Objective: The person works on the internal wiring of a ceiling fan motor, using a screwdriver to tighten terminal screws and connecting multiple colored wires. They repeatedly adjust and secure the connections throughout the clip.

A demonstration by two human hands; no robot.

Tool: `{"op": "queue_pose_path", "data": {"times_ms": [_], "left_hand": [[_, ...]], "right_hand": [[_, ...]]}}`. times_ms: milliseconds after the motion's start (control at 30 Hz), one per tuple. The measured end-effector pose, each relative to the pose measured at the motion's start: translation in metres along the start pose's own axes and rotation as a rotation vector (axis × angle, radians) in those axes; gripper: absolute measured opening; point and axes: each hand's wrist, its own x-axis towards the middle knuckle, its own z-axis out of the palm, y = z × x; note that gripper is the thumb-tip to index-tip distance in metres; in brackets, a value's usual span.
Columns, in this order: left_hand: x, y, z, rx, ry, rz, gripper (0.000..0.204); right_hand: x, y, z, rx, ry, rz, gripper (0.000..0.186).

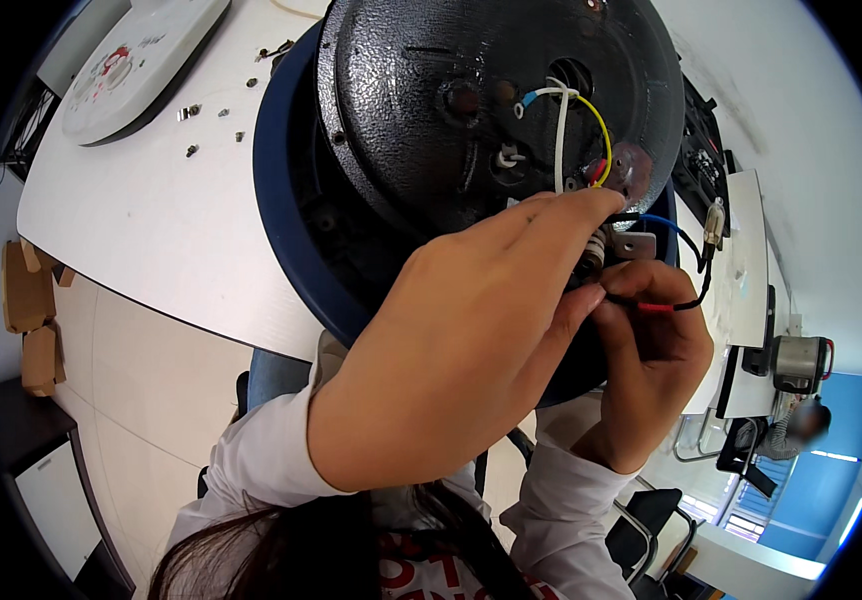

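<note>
A black dimpled round metal base [401,95] rests tilted in a dark blue round housing [281,200]. White and yellow wires [604,130] with a ring terminal [519,108] hang over the metal. My left hand [486,320] reaches across the base's lower part, fingers bent around a small fitting [593,258] beside a metal bracket [636,244]; its fingertips are partly hidden. My right hand [651,360] is pinched just below that fitting, at a black wire with red sleeving [656,307]; what lies between the fingertips is hidden. A blue wire [659,218] loops to an inline connector [714,225].
A white lid-like panel [131,85] and several small metal parts [189,112] lie on the white table [151,230]. Cardboard boxes [29,290] are at the left, a black case [701,140] behind the housing. At right are a steel pot [799,362], a seated person [781,440] and chairs.
</note>
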Motion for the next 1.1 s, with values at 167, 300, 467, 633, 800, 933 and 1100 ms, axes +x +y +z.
{"op": "queue_pose_path", "data": {"times_ms": [167,300,467,633,800,933,1100], "left_hand": [[0.000,0.001,0.000,-0.019,-0.028,0.000,0.044],[0.000,0.002,-0.001,-0.025,-0.035,-0.007,0.043],[0.000,0.001,0.000,0.004,-0.024,0.011,0.042],[-0.001,0.000,0.000,-0.010,-0.007,0.015,0.042],[-0.001,0.002,-0.002,0.004,-0.012,0.001,0.043],[0.000,0.002,-0.002,0.050,-0.016,0.013,0.043],[-0.001,0.001,0.000,0.030,-0.023,0.009,0.051]], "right_hand": [[0.000,-0.005,0.000,-0.014,0.017,0.062,0.022],[0.000,-0.002,0.000,-0.010,0.024,0.032,0.022],[0.000,-0.002,0.002,-0.022,0.049,0.034,0.025],[0.000,-0.002,0.006,-0.053,0.076,0.019,0.025],[0.000,0.006,0.011,-0.060,0.115,-0.053,0.023],[-0.001,-0.003,0.011,-0.081,0.058,0.031,0.020],[0.001,-0.004,0.013,-0.001,0.059,0.028,0.018]]}}
